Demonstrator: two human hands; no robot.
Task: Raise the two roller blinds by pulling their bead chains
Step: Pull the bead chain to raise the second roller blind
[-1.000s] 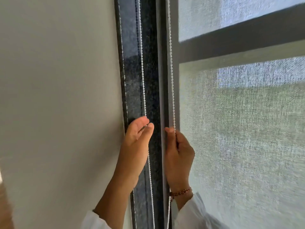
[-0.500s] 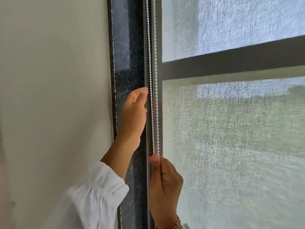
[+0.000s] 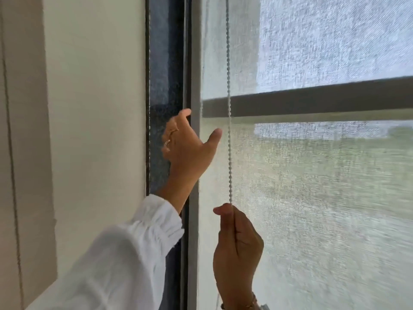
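A white bead chain (image 3: 228, 130) hangs straight down in front of a pale translucent roller blind (image 3: 324, 186) that covers the window. My right hand (image 3: 237, 249) is closed on the chain's lower part, thumb on top. My left hand (image 3: 187, 148) is raised higher, to the left of the chain, fingers spread and thumb out, holding nothing; its fingertips reach the dark window frame (image 3: 187, 63). A second strand of the chain (image 3: 201, 104) shows faintly along the blind's left edge.
A cream wall (image 3: 93, 108) fills the left side. Beside it runs a dark speckled stone jamb (image 3: 163, 52). A dark horizontal window bar (image 3: 312, 99) shows through the blind fabric. My white sleeve (image 3: 116, 265) crosses the lower left.
My right hand has pulled the chain down and toward the right. My left hand has let go of its strand and opened up. The view has shifted left.
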